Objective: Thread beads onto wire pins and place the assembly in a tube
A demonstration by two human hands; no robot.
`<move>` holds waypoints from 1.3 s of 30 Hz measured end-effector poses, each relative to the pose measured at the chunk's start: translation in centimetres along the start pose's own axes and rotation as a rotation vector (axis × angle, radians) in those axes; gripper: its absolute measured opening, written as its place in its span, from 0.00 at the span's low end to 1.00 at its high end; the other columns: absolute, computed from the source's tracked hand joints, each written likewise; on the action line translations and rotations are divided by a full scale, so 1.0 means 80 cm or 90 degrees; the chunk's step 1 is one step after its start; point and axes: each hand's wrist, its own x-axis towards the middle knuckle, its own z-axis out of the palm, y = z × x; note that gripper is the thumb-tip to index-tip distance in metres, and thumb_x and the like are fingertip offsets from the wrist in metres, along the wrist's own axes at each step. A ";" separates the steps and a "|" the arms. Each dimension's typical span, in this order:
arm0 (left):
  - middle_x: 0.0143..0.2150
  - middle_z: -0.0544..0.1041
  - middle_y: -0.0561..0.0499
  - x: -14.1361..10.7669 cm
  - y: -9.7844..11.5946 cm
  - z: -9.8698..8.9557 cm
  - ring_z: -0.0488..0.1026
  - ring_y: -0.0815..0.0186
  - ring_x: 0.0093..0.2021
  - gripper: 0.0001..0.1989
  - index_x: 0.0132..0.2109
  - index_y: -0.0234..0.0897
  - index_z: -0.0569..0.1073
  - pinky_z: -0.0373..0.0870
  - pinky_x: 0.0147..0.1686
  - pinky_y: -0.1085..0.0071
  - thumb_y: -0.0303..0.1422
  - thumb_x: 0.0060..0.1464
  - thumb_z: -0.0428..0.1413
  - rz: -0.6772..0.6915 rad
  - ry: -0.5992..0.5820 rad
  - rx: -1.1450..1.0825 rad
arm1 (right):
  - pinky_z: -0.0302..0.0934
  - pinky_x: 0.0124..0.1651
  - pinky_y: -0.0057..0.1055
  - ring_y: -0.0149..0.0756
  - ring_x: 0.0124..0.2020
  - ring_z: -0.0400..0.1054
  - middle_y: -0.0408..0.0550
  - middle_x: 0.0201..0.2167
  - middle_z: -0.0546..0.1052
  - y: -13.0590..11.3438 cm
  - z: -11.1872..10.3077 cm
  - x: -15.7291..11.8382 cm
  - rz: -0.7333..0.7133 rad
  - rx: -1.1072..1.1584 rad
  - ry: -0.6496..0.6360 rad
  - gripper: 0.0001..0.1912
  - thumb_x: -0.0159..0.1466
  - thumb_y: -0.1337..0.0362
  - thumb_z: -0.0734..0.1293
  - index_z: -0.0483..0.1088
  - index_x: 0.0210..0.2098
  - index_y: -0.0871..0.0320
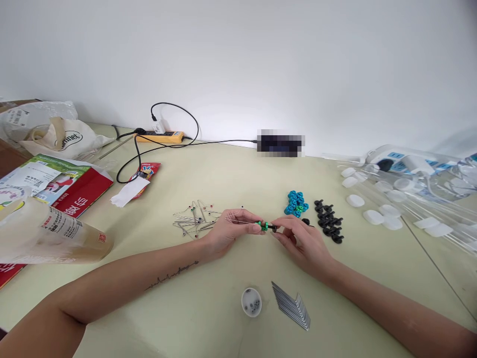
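From here I'm seeing the left hand (234,229) pinching a green part (264,226) and the right hand (302,243) gripping a black piece (273,228) just beside it; keeping both in line, with fingertips close to where they meet, is probably steadying the fit.

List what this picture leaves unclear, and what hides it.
In the head view:
Green part, black piece: partly covered by left hand and right hand.
Dark device: pixelated.
Bits in small cup: too small to identify.
Drink: cut off by left edge.
Red packet: partly under paper.
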 end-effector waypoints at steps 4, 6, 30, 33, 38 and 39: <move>0.34 0.78 0.47 0.000 -0.002 0.000 0.76 0.64 0.36 0.10 0.35 0.32 0.77 0.68 0.44 0.65 0.28 0.42 0.65 -0.005 -0.017 0.020 | 0.59 0.28 0.25 0.28 0.26 0.64 0.45 0.34 0.72 -0.001 -0.002 0.001 0.010 0.012 -0.024 0.08 0.67 0.66 0.58 0.62 0.46 0.54; 0.34 0.78 0.47 0.000 -0.002 0.000 0.75 0.64 0.36 0.10 0.35 0.33 0.77 0.68 0.44 0.64 0.28 0.43 0.65 -0.004 -0.016 0.025 | 0.58 0.27 0.24 0.27 0.24 0.63 0.46 0.35 0.72 -0.001 -0.002 0.001 0.020 0.019 -0.025 0.08 0.67 0.64 0.59 0.61 0.47 0.54; 0.35 0.79 0.47 -0.001 -0.001 0.001 0.75 0.63 0.37 0.10 0.34 0.32 0.77 0.68 0.45 0.64 0.29 0.41 0.65 -0.003 0.011 -0.004 | 0.61 0.30 0.28 0.31 0.27 0.65 0.50 0.35 0.72 -0.002 -0.009 0.001 0.003 0.039 -0.023 0.18 0.70 0.56 0.48 0.62 0.49 0.56; 0.35 0.79 0.46 0.000 -0.001 0.001 0.76 0.62 0.37 0.10 0.34 0.32 0.77 0.68 0.46 0.63 0.29 0.40 0.66 0.002 0.007 -0.004 | 0.61 0.32 0.29 0.34 0.31 0.67 0.50 0.36 0.73 0.000 -0.007 -0.001 -0.020 0.040 -0.016 0.19 0.70 0.57 0.47 0.63 0.49 0.56; 0.33 0.79 0.47 -0.001 0.000 0.002 0.76 0.63 0.35 0.11 0.35 0.33 0.78 0.68 0.43 0.65 0.30 0.41 0.66 -0.013 -0.009 0.019 | 0.59 0.31 0.28 0.31 0.27 0.65 0.48 0.33 0.72 -0.001 -0.007 0.001 0.014 0.025 -0.035 0.17 0.70 0.56 0.49 0.64 0.46 0.57; 0.32 0.79 0.47 -0.002 0.001 0.003 0.75 0.63 0.35 0.11 0.35 0.33 0.78 0.68 0.42 0.65 0.30 0.41 0.66 -0.017 -0.021 0.027 | 0.58 0.29 0.28 0.31 0.25 0.64 0.47 0.30 0.72 -0.001 -0.007 0.002 0.020 0.020 -0.044 0.18 0.70 0.55 0.49 0.64 0.42 0.57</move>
